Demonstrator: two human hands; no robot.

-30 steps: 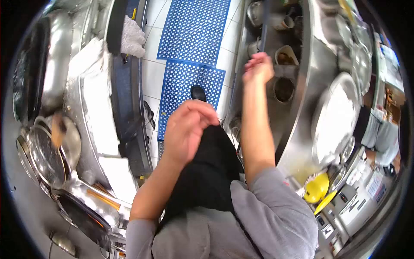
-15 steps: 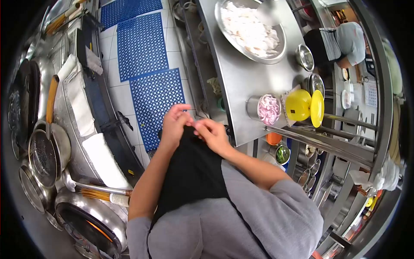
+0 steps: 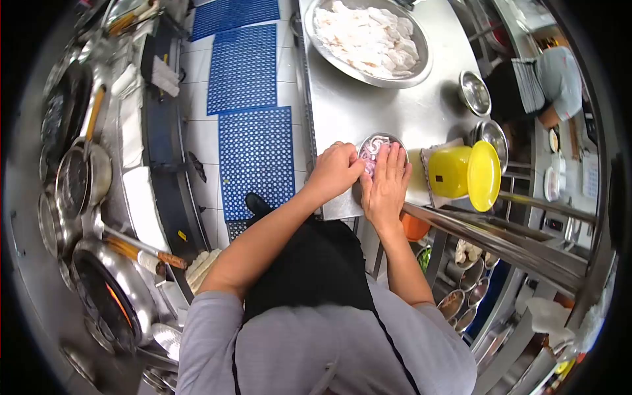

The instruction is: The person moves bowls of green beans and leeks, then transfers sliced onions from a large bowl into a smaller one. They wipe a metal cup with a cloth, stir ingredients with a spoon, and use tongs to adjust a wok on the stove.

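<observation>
Sliced red onions point(image 3: 374, 146) fill a round steel container point(image 3: 363, 143) near the front end of the steel table point(image 3: 342, 118). My right hand point(image 3: 388, 187) lies over the container's right side with its fingers stretched out, palm down on the onions. At the left rim is my left hand point(image 3: 336, 172), its fingers curled in; what they hold, if anything, is hidden. Both hands cover much of the container's near side.
A large steel bowl of pale raw meat pieces point(image 3: 372, 43) stands farther back. To the right are a yellow tub point(image 3: 451, 171), its yellow lid point(image 3: 484, 176) and a small steel bowl point(image 3: 474, 93). Woks and pans point(image 3: 85, 178) line the left. A co-worker point(image 3: 556, 76) stands at upper right.
Both hands have moved from in front of my body, where their fingertips were pinched close together, forward and right to the onion container. My right hand has flattened out. The view has shifted.
</observation>
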